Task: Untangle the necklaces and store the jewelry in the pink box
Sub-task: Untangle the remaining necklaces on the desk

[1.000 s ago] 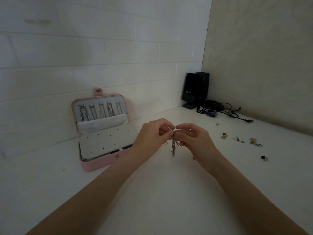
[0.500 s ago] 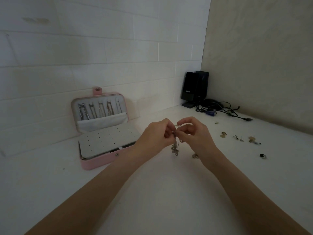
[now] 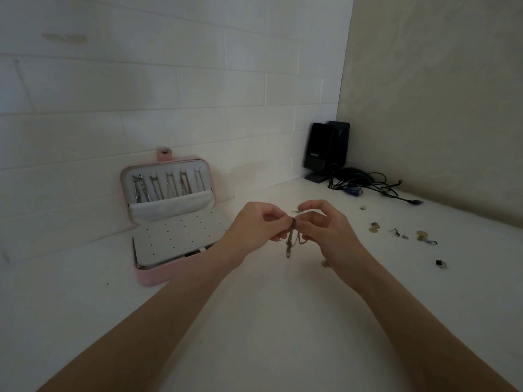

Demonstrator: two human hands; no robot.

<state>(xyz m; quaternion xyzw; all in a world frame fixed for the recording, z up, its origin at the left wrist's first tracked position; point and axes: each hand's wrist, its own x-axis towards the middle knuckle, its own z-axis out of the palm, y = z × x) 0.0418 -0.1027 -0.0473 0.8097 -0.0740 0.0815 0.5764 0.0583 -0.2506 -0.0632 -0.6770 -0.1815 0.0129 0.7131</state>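
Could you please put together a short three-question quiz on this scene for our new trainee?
1. True or false: the pink box lies shut.
2. What do the left hand and right hand pinch between them?
3. Which lies nearest the black speaker: A) cables, B) small black ring, C) pink box?

Key:
1. False; its lid stands open against the wall.
2. A tangled necklace chain, hanging above the table.
3. A.
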